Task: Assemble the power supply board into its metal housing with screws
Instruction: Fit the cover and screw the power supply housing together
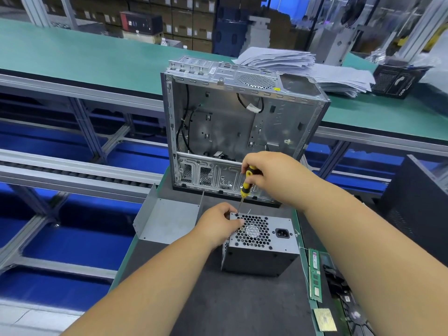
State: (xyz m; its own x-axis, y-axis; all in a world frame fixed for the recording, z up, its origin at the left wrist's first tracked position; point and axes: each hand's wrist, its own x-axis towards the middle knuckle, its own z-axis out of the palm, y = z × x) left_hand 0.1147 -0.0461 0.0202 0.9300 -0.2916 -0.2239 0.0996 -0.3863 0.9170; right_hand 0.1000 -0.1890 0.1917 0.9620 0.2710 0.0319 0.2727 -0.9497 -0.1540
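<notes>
No legible text on the power supply (260,241) or chassis (242,124)

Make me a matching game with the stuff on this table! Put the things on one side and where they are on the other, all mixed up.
Things:
1. screwdriver
2. power supply box
3. stack of papers
4. green memory stick

Places:
A. behind the open computer case, on the green bench
B. held in the right hand
C. lying at the right edge of the dark mat
D. under the left hand, in front of the case

Pairs: 1-B, 2-D, 3-A, 4-C
</notes>
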